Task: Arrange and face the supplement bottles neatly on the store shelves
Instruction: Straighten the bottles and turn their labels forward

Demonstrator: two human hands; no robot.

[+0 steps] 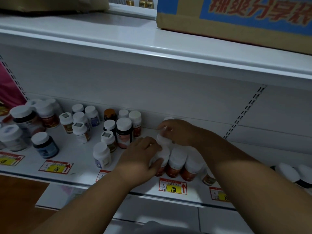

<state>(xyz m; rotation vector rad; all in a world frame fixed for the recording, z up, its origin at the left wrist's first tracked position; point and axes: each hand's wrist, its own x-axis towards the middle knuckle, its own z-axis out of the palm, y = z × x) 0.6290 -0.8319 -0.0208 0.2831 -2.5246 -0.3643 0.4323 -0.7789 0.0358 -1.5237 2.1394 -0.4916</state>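
left hand (141,156) | fingers curled round white-capped bottle (163,153) | right hand (179,132) | fingers pinching rear bottle (161,135)

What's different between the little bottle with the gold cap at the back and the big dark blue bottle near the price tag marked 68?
The gold-capped bottle has a shiny amber-gold lid; the dark blue bottle has a plain white one. The gold-capped bottle looks smaller and stands at the back by the shelf wall, while the dark blue bottle looks wider and stands near the front edge. Bottles stand close around the gold-capped one; the blue one stands apart. Both are dark-bodied, upright, and untouched by either hand.
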